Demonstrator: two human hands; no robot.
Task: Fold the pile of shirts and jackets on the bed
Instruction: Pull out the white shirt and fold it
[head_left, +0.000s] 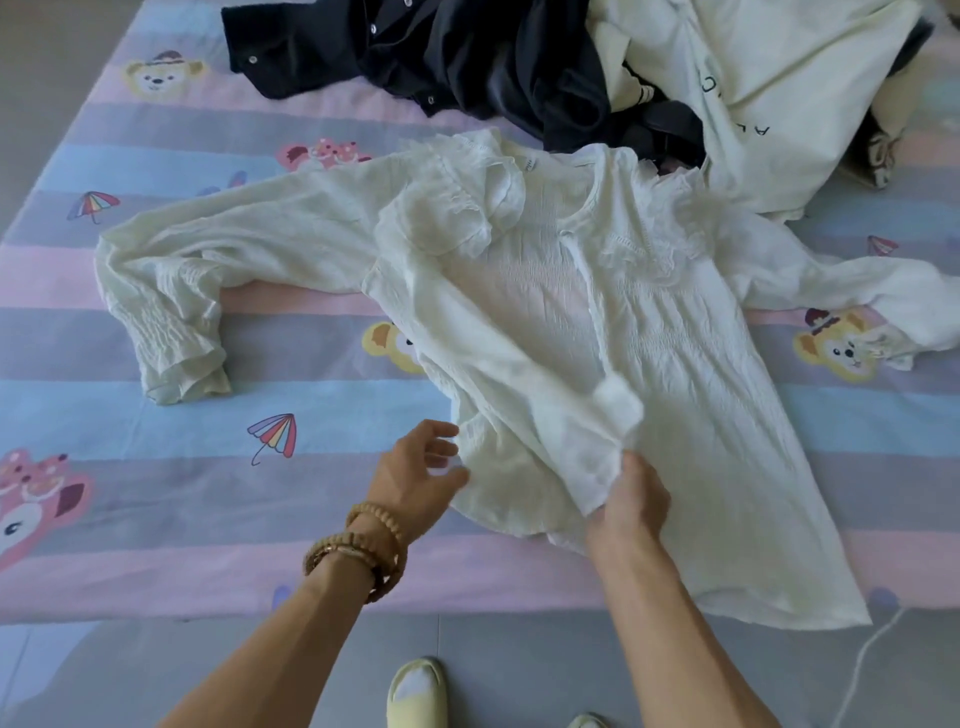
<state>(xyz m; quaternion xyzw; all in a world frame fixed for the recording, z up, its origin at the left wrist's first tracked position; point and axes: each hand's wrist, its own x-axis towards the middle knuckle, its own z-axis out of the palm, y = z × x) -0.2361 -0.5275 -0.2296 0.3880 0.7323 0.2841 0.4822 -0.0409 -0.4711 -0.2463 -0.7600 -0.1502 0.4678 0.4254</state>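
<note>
I was only at the start of the job. One white blouse (561, 322) lay spread out on the striped bed sheet (156, 519), in the middle of my view. Its collar pointed to 12 o'clock and its hem was down near 6 o'clock. One sleeve reached out to 9 o'clock and the other to 3 o'clock. Neither sleeve was tucked in yet, so I think this blouse was not folded.

My right hand (631, 499) pinched a flap of the blouse near the hem and lifted it a little. My left hand (421, 473) was just beside the hem edge with its fingers loose and spread, holding nothing. It wore bead bracelets (358, 545) on the wrist.

Up at 12 o'clock a dark jacket (441, 57) lay in a crumpled heap. At 1 o'clock a cream top with letters (769, 88) was bunched up too, touching the dark one. I saw no neat folded stack anywhere. So I judged that almost all the work was left: this blouse first, then the heap.
</note>
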